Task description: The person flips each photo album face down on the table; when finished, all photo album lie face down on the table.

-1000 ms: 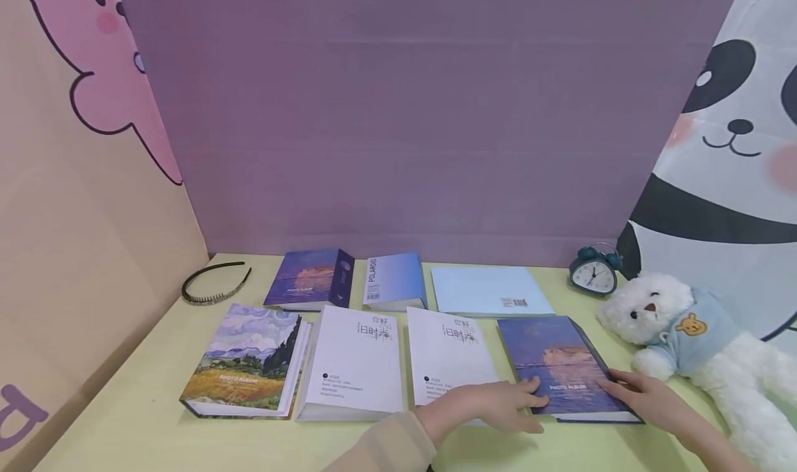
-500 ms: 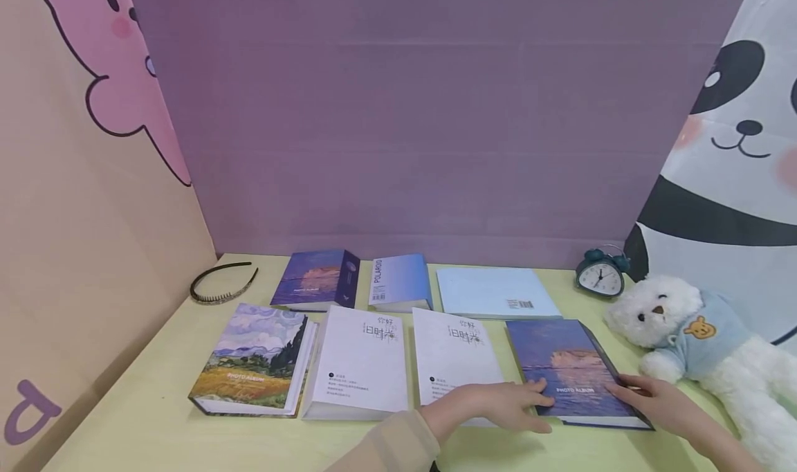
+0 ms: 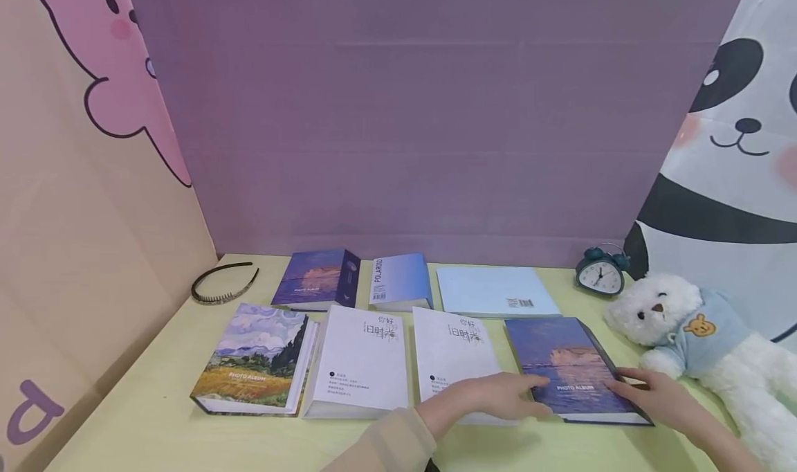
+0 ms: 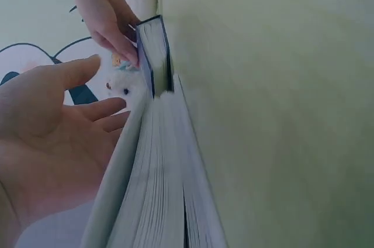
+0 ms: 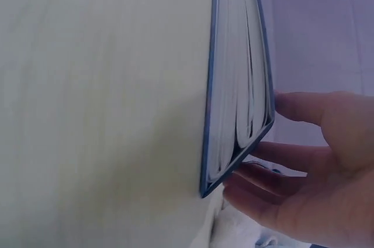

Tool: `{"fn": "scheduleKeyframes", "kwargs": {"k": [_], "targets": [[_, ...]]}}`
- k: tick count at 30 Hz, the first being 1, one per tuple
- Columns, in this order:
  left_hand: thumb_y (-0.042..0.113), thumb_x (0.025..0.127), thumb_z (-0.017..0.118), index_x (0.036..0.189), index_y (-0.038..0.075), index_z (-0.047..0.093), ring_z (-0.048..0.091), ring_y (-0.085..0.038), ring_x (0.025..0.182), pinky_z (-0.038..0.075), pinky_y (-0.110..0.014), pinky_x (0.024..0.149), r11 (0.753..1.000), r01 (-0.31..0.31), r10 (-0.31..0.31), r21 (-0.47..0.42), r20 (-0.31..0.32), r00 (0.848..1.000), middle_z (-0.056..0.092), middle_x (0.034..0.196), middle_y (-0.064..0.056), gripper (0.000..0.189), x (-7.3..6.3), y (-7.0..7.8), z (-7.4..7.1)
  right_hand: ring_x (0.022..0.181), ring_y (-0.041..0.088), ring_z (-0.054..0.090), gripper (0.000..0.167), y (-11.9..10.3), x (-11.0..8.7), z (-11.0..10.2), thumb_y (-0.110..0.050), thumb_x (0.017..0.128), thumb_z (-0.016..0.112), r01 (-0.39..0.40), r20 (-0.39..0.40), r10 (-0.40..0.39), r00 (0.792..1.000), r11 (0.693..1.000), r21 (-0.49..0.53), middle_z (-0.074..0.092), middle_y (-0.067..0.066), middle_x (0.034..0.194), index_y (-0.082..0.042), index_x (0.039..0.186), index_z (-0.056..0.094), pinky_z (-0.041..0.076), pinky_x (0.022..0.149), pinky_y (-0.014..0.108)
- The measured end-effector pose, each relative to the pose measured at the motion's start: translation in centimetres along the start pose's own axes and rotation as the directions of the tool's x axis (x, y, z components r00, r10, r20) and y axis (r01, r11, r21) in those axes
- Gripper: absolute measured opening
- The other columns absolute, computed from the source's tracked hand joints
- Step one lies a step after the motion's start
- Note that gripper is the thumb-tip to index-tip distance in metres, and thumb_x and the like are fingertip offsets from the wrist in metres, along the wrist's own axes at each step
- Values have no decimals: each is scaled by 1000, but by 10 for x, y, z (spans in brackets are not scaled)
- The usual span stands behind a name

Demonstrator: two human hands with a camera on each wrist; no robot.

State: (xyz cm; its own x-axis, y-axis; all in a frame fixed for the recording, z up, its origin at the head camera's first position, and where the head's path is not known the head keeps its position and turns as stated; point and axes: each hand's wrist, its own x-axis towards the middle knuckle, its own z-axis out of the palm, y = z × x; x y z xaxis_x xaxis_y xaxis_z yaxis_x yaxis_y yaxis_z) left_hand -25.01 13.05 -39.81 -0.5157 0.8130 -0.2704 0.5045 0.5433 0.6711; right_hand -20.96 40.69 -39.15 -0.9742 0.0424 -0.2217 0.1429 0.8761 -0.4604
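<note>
Pinching one dark-blue photo album point(image 3: 563, 361) by its spine side, thumb on the cover, fingers along the spine: my right hand point(image 3: 663, 399). Album position: flat on the table point(image 3: 149, 423), between my two hands, cover closed. Contents: white leaves point(image 5: 231, 72), with gaps between some. My left hand point(image 3: 507, 394): fingers extended, thumb spread away, gripping nothing, at the album's left edge; contact there, I cannot tell. Beneath my left forearm and hand: one white album point(image 3: 454, 347), thickly filled with leaves. Further left: a second white album point(image 3: 361, 361), then one landscape-painted photo album point(image 3: 249, 361), page edges showing. Right of my right hand: one white plush bear point(image 3: 716, 340), blue-shirted. Ahead of that hand: one alarm clock point(image 3: 600, 277).
</note>
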Motion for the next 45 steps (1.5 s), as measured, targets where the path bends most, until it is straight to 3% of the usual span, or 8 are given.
{"fn": "scheduleKeyframes", "kwargs": {"k": [4,11,17,23,32,36,41,45], "targets": [[41,98,46,144,29,35,46,-4,126,43,-24,99,996,-61,52,-58,-149,987,42,142,17,48,-11,-6,-9,105,49,55,60,-11,-5,-2,-38,95,53,129,-158,-132,979,991,-29,52,38,121,14,125,50,53,77,49],[36,98,49,139,19,46,50,-8,124,43,-22,99,989,-145,127,-19,-376,918,52,137,7,44,-37,-19,-29,103,30,61,41,-43,-7,9,-27,92,61,331,-364,-335,869,941,-75,62,24,117,2,121,60,55,78,44],[35,95,55,133,19,53,55,-11,118,45,-24,97,994,-109,83,-21,-509,857,59,129,3,42,-64,-36,-47,96,34,65,36,-81,-8,23,-26,93,60,450,-371,-426,825,893,-23,64,17,118,-7,123,61,53,67,28],[36,94,55,132,19,54,53,-17,122,44,-34,101,998,-41,14,-38,-545,839,59,130,5,42,-91,-55,-61,101,32,64,32,-115,-2,39,-22,90,64,556,-390,-536,748,828,-71,66,10,116,-12,119,64,55,74,40],[33,93,57,133,12,53,52,-26,122,44,-42,101,999,-12,-19,-48,-591,806,49,139,-6,45,-113,-81,-69,112,30,59,37,-149,1,61,-27,89,64,641,-287,-634,718,763,-79,64,4,121,-11,122,62,51,85,45],[31,93,58,136,7,48,53,-31,120,45,-43,100,997,20,-61,-76,-583,810,45,142,-13,51,-119,-93,-68,116,30,56,40,-158,4,74,-26,90,64,690,-221,-683,696,721,-53,62,6,125,-8,125,59,49,90,47],[31,93,58,140,2,40,57,-29,116,47,-40,98,992,59,-107,-109,-512,852,54,134,-14,58,-126,-103,-63,123,33,49,49,-164,3,88,-35,90,61,703,-122,-697,706,711,3,55,11,133,-7,131,54,44,96,51],[33,94,57,139,1,43,58,-26,116,46,-38,98,992,82,-116,-92,-480,870,61,126,-12,57,-130,-107,-60,123,36,48,54,-170,0,93,-37,90,61,724,-90,-720,689,689,34,53,14,135,-6,133,52,42,96,53]]}}
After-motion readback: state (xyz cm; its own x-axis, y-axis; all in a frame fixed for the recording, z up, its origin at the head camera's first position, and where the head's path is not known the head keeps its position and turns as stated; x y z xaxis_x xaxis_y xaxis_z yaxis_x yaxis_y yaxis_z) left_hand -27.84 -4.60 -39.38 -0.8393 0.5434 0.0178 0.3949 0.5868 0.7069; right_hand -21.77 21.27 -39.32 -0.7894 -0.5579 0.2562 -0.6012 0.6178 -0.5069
